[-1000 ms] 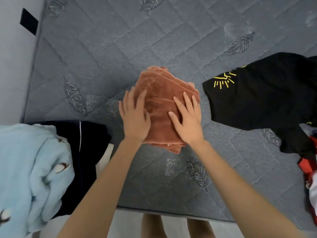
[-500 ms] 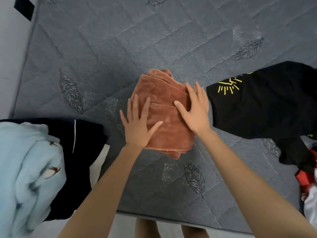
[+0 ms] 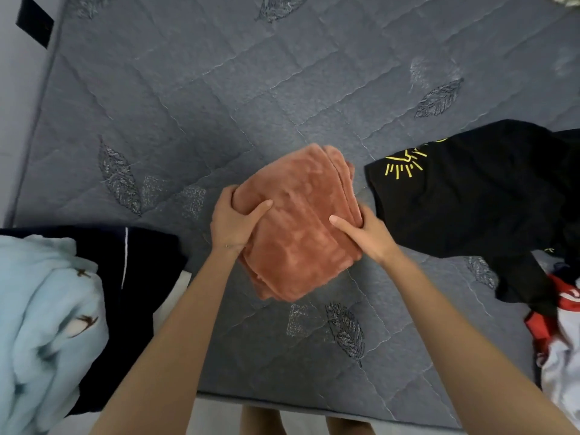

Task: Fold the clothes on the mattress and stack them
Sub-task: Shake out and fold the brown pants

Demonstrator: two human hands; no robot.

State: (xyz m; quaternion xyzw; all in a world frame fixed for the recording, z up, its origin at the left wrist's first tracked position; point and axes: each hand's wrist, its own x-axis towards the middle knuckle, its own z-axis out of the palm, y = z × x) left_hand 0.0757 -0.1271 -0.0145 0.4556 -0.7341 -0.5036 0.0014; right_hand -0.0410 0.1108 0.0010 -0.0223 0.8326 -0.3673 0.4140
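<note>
The left hand and right hand grasp the folded rust garment mid-way across the mattress, fingers wrapped round its side edges, so a level, even lift should keep its layers squared toward the light-blue clothes at near left.

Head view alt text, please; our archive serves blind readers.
The left hand and right hand grip a folded rust fleece by its sides over a grey mattress. A black shirt lies to its right; a pale blue garment on dark clothes lies left.
</note>
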